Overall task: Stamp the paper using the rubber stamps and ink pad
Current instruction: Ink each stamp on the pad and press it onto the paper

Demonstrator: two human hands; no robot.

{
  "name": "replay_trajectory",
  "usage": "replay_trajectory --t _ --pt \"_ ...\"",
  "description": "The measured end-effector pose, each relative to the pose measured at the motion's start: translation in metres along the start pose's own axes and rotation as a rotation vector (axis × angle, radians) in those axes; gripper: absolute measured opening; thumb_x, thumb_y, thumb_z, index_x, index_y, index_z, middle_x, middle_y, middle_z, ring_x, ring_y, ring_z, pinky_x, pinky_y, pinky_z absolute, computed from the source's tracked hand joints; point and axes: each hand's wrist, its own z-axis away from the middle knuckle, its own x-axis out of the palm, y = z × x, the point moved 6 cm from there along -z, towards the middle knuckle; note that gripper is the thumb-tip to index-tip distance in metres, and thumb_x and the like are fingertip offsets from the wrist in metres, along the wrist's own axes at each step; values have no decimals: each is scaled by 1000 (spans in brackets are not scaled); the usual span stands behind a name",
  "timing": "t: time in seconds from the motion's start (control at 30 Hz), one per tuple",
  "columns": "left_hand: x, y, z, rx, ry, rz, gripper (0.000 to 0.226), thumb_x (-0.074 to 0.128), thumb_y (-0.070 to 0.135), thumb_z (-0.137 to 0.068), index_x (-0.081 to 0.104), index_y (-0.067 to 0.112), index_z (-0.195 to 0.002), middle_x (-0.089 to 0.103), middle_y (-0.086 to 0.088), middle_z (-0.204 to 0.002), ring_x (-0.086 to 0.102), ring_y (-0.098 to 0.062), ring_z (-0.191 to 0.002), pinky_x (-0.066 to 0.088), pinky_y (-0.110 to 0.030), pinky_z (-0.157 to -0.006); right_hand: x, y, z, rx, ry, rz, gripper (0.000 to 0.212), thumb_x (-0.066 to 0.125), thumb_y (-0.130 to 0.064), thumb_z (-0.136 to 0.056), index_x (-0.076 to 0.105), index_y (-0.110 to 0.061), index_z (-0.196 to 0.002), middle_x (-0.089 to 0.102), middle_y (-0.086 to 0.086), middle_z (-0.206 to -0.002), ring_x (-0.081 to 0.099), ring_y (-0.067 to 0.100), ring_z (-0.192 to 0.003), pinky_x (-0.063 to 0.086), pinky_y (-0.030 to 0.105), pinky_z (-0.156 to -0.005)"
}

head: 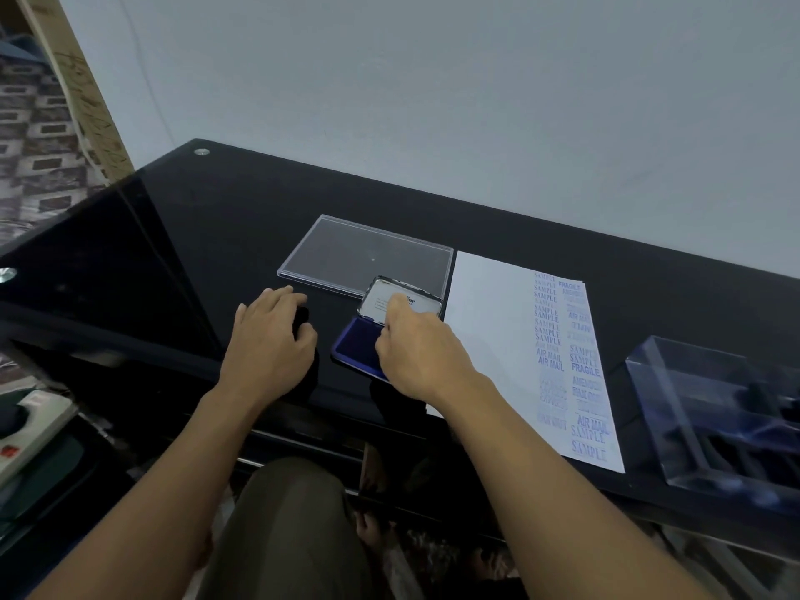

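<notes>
**Both hands at the open ink pad, stamped sheet to the right**

The black glass table (216, 236) runs under both hands and well beyond the fingertips on every side. The white paper (489, 339) lies flat on it just to the right of the right hand (420, 352), whose wrist covers the sheet's near left corner. Blue stamped words, among them SAMPLE, AIR MAIL and FRAGILE, run in two columns down the paper's right side, well apart from the fingers. The part nearest the fingers is bare.

Further right, past the paper's edge, stands a clear plastic box (692, 404) with dark shapes inside that are too blurred to name. A flat clear plastic cover (368, 253) lies just beyond the fingertips of both hands, its right edge beside the paper's far left corner.

The left hand (268, 339) rests on the table to the left of the ink pad (353, 344). Its fingers (281, 294) and thumb curl round a black stamp (303, 324), of which only a dark part shows between them.

The ink pad sits open between the two hands, its dark blue surface directly under the right hand's knuckles. Its hinged lid (379, 303) stands tilted up on the far side. The right hand's fingertips (391, 305) are bent and reach the lid's pale inner face. The thumb is hidden, so whether they grip anything cannot be told.
</notes>
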Motion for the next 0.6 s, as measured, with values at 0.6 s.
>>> replay_trajectory --t 0.6 --pt "28 179 45 435 -164 289 35 47 24 -100 54 17 -134 44 9 -147 26 -3 -139 15 -10 -102 -93 133 101 232 21 -107 22 53 -37 -99 58 -19 -88 71 -7 -74 61 12 -69 43 25 -60"
